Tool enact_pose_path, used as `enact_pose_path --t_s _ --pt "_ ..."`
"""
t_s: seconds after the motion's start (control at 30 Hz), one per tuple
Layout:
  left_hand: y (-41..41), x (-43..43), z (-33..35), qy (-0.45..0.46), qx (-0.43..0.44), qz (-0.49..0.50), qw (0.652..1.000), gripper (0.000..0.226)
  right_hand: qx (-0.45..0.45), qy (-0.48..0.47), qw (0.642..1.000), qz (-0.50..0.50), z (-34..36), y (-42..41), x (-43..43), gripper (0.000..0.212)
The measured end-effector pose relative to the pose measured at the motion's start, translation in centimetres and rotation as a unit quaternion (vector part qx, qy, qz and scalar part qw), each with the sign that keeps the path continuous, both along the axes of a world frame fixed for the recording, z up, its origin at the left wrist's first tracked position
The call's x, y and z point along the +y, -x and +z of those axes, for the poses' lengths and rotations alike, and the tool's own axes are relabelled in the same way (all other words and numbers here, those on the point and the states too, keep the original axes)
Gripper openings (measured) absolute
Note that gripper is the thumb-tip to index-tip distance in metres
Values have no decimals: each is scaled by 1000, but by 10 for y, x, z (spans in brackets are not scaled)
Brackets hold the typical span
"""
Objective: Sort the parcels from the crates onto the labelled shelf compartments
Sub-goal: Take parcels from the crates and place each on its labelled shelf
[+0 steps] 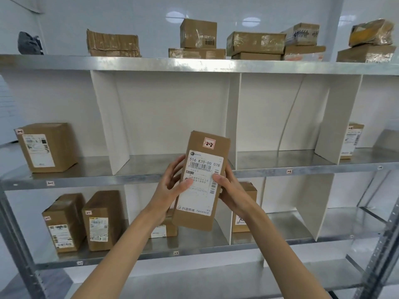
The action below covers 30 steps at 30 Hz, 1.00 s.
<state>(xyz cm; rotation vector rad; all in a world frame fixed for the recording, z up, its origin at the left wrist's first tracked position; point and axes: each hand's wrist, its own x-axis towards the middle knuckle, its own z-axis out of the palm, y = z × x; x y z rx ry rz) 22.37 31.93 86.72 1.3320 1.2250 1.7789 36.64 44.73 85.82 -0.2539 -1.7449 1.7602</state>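
**Current step: label check before placement.** The parcel (204, 190) is held upright in the air in front of the shelf (108, 180), between the middle and lower levels and touching neither. Its printed face is turned toward the camera, which keeps the shipping label (200, 203) and the small red-and-white sticker (209, 143) near the top edge readable.

The left hand (170, 188) grips the parcel's left edge and the right hand (230, 192) grips its right edge. On each hand the thumb lies across the front face and the remaining fingers (176, 169) curl round behind. Both hands are closed on the parcel, so neither is free.

Small edge tags (50, 183) on the shelf fronts mark the compartments, which white dividers (112, 126) separate. The tag markings are too small to read here.

Judged from this arrangement, the sticker is to be matched to a tag. The parcel would then be set down upright with its label facing out, as the stored parcels (47, 147) already stand. No crate is in view.
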Motion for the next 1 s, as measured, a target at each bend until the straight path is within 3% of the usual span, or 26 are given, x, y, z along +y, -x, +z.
enact_pose_path --t_s 0.17,0.5,0.73,1.0 --pt "-7 -7 -4 -11 -5 9 1000 65 -9 -16 1000 5 4 -13 -5 91" --pt "-18 -11 -9 9 -33 14 999 70 3 -15 1000 3 2 -19 -14 77" --pt "-27 -4 -27 9 -70 38 997 58 26 -1 999 -20 -10 -11 -17 54" --pt "-15 4 -21 9 -56 45 997 59 31 3 999 -45 -5 13 -16 61"
